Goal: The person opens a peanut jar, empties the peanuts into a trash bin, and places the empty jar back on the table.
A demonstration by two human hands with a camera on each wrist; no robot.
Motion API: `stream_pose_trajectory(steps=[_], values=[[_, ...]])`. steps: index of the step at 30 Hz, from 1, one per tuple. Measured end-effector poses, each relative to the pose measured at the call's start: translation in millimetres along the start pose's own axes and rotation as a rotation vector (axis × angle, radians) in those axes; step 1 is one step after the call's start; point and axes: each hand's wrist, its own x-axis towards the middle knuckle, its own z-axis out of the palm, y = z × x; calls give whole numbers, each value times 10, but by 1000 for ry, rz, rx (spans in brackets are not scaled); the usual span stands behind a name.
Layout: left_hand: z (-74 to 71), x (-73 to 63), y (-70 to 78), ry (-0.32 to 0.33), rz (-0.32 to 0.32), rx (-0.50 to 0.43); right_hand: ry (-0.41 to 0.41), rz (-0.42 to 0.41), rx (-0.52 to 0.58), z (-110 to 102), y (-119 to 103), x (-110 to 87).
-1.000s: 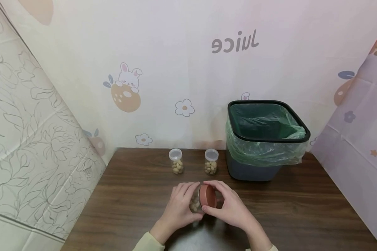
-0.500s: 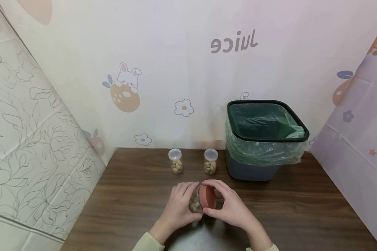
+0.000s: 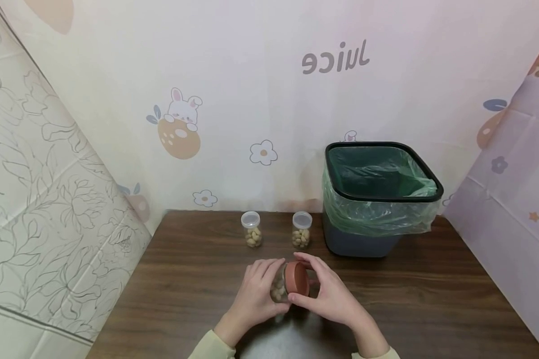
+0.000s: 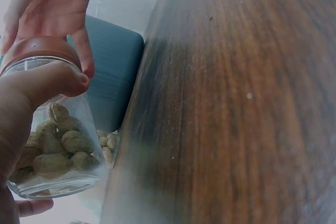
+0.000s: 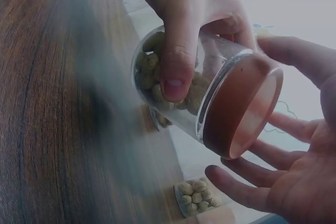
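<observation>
My left hand [image 3: 257, 295] grips the glass body of a jar [image 4: 79, 111], thumb on one side and fingers on the other. Unshelled peanuts [image 4: 50, 163] lie inside it. The jar is tilted, its reddish-brown lid [image 5: 239, 106] toward the right and seated on the mouth. Around that lid my right hand [image 3: 334, 295] is curled, the thumb at the near rim and the other fingers spread about the far side. In the right wrist view, fingertips [image 5: 227, 162] of the right hand sit right at the lid's edge.
Two small clear jars of nuts, a left one [image 3: 252, 232] and a right one [image 3: 302, 232], stand behind the hands. At the back right is a dark bin [image 3: 364, 244] with a green liner bag [image 3: 382, 219]. All rest on a brown wooden table [image 3: 184, 269] against a patterned curtain.
The right index finger has lifted slightly up and away from the lid's far edge. The left hand and the jar hold nearly the same place.
</observation>
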Motion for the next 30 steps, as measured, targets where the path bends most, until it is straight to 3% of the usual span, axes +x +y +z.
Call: stream_pose_trajectory(steps=[9,22,30], values=[[-1,13,4,-6,-20,-10,63,226,-41,38,-86,40],[6,6,-6,-2,-16,13,94,346,-43,97,-169,16],[0,2,4,-12,-20,25,88,358,-48,130,-194,21]])
